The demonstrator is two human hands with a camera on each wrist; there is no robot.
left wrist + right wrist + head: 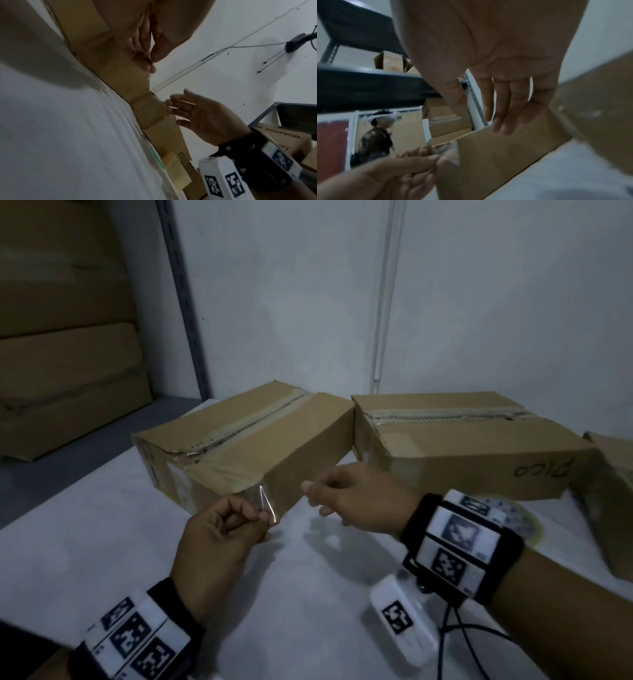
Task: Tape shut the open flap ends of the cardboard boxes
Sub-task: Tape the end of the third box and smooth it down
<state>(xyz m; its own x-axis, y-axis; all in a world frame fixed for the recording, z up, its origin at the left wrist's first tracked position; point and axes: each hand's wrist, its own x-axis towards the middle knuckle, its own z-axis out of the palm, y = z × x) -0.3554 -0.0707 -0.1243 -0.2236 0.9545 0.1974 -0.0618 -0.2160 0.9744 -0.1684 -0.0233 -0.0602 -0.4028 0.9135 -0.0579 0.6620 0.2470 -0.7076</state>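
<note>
Head view takes in a white table (102, 525) carrying two closed cardboard boxes side by side: the left box (239, 440), angled with a corner toward the person, and the right box (462, 446), which has handwriting on its near side. Both have tape running along the top seam. A third box (613, 508) shows only partly at the right edge, and a tape roll (520, 522) lies behind the right wrist. The left hand (219, 542) is curled, thumb and fingers pinching a clear strip of tape (269, 505) at the near corner of the left box; the strip's upper end seems stuck to the box end, though the blur leaves this uncertain. The right hand (356, 498) hovers just beside that corner, fingers loosely extended and holding nothing. Right wrist view shows those fingers (503, 108) close to the cardboard face, contact unclear.
</note>
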